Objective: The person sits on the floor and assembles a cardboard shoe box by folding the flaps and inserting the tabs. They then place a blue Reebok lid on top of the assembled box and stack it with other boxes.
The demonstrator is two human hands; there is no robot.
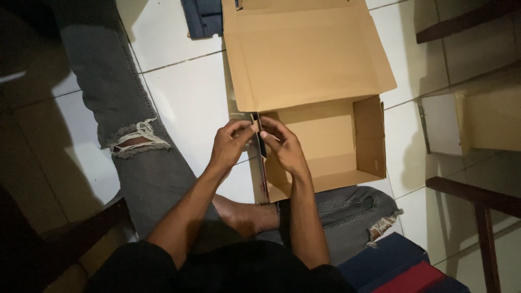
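Note:
A brown cardboard box (331,146) lies open on the white tiled floor between my legs, its big lid flap (304,54) folded back. My left hand (230,144) and my right hand (282,144) meet at the box's left wall (261,179). Both pinch the upper end of that wall, where a small cardboard tab sticks up between the fingertips. The wall's outer face looks dark with a printed edge. The box's inside shows nothing in it.
My legs in torn grey jeans (135,141) frame the box. A dark blue item (203,16) lies at the top. Blue and red boxes (401,268) sit at lower right. Wooden furniture legs (483,217) and another cardboard piece (488,119) stand on the right.

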